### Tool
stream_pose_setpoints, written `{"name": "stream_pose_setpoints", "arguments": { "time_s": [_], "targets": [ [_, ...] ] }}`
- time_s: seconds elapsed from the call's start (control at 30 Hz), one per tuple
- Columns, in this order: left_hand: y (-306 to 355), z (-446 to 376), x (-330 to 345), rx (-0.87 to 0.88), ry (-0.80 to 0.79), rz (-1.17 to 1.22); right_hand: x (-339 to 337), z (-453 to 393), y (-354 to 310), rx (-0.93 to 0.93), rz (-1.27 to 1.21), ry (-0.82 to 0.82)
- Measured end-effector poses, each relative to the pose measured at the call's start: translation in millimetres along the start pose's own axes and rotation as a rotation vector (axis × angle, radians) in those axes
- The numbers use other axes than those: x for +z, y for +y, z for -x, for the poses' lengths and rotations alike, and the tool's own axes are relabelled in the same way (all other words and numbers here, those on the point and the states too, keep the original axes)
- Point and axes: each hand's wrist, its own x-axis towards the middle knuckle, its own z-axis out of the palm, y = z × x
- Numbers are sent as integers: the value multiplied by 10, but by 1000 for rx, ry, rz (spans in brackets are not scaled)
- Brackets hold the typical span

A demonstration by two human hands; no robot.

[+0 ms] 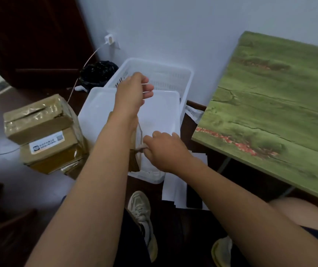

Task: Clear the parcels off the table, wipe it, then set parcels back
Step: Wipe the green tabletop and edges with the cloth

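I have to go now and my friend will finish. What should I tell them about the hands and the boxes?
Left hand: raised over the white bin, fingers curled; what it holds is unclear.
Right hand: low at the bin's near end, pinching a small crumpled cloth-like thing.
Cardboard parcels: stacked on the floor, left of the bin.
White basket: behind the bin, by the wall.
Table: the visible part of its top bears no parcels.
Done: parcels off, it seems.
Left: wipe the table, then set the parcels back.

white label [47, 143] on lower cardboard box [52, 151], dark logo, small code square, print too blurred to read
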Motion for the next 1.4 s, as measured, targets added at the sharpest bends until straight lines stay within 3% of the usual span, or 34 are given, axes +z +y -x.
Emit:
{"name": "stream_pose_setpoints", "arguments": {
  "time_s": [0.1, 0.17, 0.47, 0.67, 0.9, 1.03, 1.17, 1.3, 1.4],
  "targets": [
    [-10, -36, 34, 6, -7, -50, 95, -142, 108, 152, -366, -50],
    [-38, -37, 82, 12, -11, -94, 145, -217, 206, 243, -480, -76],
    [-144, -22, 353, 103, -174, -378, 355, -248, 486, 379, -566, 108],
    [-195, -9, 362, 118, -180, -482, 294, -217, 485, 303, -514, 193],
    [-229, -16, 263, 141, -137, -560, 430, -270, 488, 458, -846, 205],
    [-242, -36, 200, 156, -126, -646, 465, -292, 454, 488, -1176, 180],
    [-245, -77, 135, 157, -130, -646, 494, -355, 439, 466, -992, 156],
    [-253, -96, 113, 166, -136, -647, 466, -449, 379, 585, -980, 29],
    [-256, -97, 129, 174, -147, -661, 512, -529, 363, 631, -1014, 40]
  ]
}}
